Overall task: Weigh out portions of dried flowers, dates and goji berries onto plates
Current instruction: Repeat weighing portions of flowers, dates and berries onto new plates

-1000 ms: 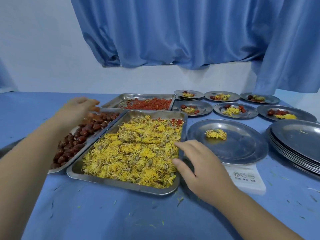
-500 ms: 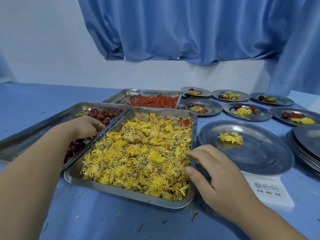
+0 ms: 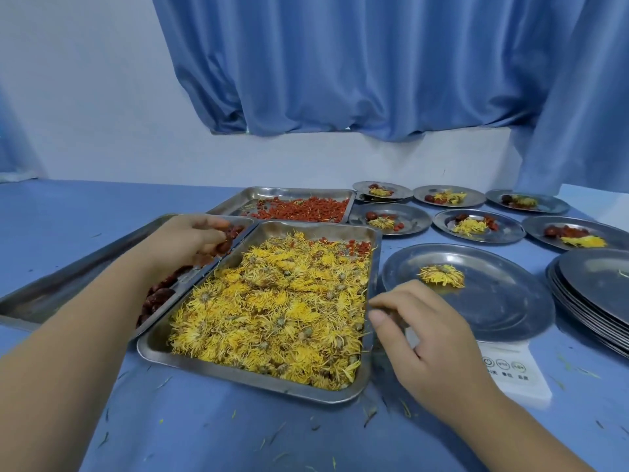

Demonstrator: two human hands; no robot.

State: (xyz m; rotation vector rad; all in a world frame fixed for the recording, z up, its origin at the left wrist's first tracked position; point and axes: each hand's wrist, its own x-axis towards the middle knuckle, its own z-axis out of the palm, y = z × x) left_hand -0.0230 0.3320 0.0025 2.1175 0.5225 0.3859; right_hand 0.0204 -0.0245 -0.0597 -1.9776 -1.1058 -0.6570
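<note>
Clearly, the dates (image 3: 160, 296) lay in the left tray (image 3: 68, 281), whose long axis ran near-left to far-right. The left hand (image 3: 183, 240) was over its far end, fingers curled round what looked like 1 or 2 dates. The plate (image 3: 493, 318) on the scale (image 3: 514, 376) sat to the right, across the flower tray (image 3: 252, 379). The right hand (image 3: 418, 338) hovered between them, loosely curled, and whether it held anything could not be told. Stacked plates (image 3: 595, 301) crowded the right side.

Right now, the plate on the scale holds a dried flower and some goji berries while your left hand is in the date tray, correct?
Not quite: in the head view the plate on the scale holds only a dried flower, no goji berries. The left hand is in the date tray.
</note>
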